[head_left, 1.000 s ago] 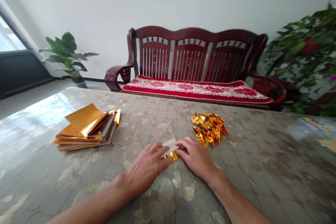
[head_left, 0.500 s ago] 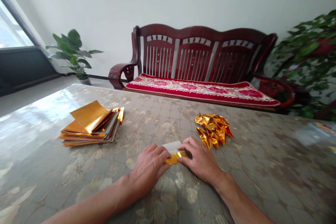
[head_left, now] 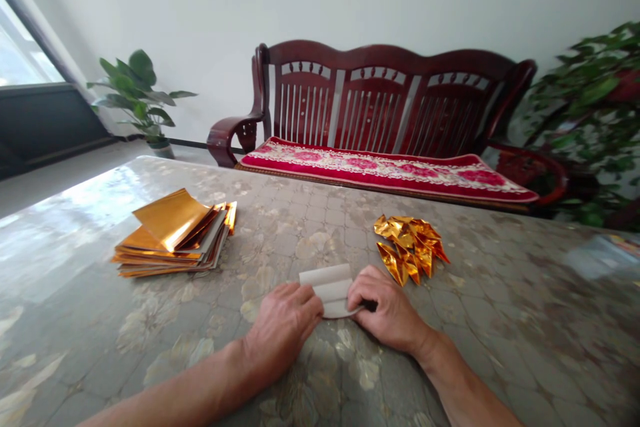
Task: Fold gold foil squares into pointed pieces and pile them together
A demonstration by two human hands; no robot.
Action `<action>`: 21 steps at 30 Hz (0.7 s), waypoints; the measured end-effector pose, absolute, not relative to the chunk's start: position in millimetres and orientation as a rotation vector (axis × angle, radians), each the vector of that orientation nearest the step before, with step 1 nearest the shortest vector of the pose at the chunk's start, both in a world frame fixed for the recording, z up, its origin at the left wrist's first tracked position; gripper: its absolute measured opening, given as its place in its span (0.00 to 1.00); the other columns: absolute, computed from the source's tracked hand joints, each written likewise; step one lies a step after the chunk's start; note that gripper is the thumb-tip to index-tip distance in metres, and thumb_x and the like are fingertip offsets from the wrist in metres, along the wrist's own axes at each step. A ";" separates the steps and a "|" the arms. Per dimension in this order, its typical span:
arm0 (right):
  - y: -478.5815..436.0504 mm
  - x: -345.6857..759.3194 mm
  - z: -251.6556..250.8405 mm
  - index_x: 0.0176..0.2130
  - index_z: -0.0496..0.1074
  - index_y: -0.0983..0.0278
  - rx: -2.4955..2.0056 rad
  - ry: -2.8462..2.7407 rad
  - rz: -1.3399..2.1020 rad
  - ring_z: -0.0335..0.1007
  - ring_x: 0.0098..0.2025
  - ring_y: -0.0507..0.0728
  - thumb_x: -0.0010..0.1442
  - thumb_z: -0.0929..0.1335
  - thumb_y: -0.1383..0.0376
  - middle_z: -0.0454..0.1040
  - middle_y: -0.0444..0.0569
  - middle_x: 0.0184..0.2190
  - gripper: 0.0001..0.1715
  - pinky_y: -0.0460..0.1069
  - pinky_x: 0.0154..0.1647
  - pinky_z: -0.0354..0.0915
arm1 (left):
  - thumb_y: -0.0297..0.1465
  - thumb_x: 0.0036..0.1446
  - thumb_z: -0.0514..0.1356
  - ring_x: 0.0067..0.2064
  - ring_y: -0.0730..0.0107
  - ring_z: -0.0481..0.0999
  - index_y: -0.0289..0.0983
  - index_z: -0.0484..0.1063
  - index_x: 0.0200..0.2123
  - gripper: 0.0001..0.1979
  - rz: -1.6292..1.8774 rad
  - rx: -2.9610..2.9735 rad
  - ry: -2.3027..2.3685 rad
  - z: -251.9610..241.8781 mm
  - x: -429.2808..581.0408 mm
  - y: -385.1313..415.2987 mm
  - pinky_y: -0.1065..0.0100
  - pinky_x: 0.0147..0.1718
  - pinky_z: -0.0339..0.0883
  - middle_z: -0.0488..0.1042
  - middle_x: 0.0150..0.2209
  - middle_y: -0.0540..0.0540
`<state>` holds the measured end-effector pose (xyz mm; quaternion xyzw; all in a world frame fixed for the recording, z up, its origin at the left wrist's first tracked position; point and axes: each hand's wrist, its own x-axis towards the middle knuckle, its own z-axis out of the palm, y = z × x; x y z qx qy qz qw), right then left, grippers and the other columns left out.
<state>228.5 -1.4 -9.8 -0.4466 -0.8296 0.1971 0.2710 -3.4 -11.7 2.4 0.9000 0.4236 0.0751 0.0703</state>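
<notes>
Between my hands, low over the table, is a sheet of foil paper (head_left: 331, 288) with its pale grey back facing up and crease lines running across it. Its near edge curls upward. My left hand (head_left: 290, 310) grips the left side of the sheet, fingers bent over it. On the other side, my right hand (head_left: 385, 307) pinches the right edge between thumb and fingers. Just beyond my right hand lies a small heap of folded gold foil pieces (head_left: 413, 247) with pointed ends. Farther left, a stack of gold foil sheets (head_left: 173, 237) lies loosely piled.
The table (head_left: 200, 333) has a patterned, glossy cover. A clear plastic bag or box (head_left: 600, 257) sits at its right side. Behind the table stands a dark red wooden bench (head_left: 373, 100) with a floral runner (head_left: 390, 168). Potted plants (head_left: 143, 97) flank it.
The gold strip folded up at the sheet's near edge has been turned back down, so the creased grey side now shows. My hands have moved slightly apart.
</notes>
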 end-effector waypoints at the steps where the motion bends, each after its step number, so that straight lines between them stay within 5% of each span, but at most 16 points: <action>1: -1.4 228.6 -9.4 0.27 0.73 0.58 -1.203 -2.240 0.536 0.68 0.40 0.57 0.49 0.67 0.77 0.75 0.43 0.31 0.13 0.52 0.44 0.62 | 0.33 0.68 0.50 0.37 0.65 0.72 0.40 0.71 0.33 0.13 0.226 2.725 1.265 1.6 -4.2 -12.0 0.65 0.37 0.63 0.74 0.35 0.48; 10: 2.4 226.8 -11.4 0.31 0.74 0.58 -1.324 -2.157 0.593 0.67 0.38 0.56 0.58 0.69 0.67 0.74 0.44 0.30 0.04 0.50 0.41 0.62 | 0.33 0.69 0.50 0.40 0.67 0.72 0.40 0.71 0.36 0.12 0.335 2.621 1.187 -1.1 -9.0 -6.3 0.68 0.42 0.66 0.72 0.38 0.49; 21: 5.3 221.0 -12.2 0.28 0.71 0.59 -1.439 -2.163 0.451 0.67 0.38 0.56 0.64 0.66 0.62 0.75 0.43 0.29 0.13 0.50 0.39 0.60 | 0.34 0.68 0.51 0.38 0.67 0.74 0.38 0.72 0.31 0.15 0.359 2.477 1.404 1.4 -3.9 -2.7 0.69 0.40 0.65 0.74 0.34 0.48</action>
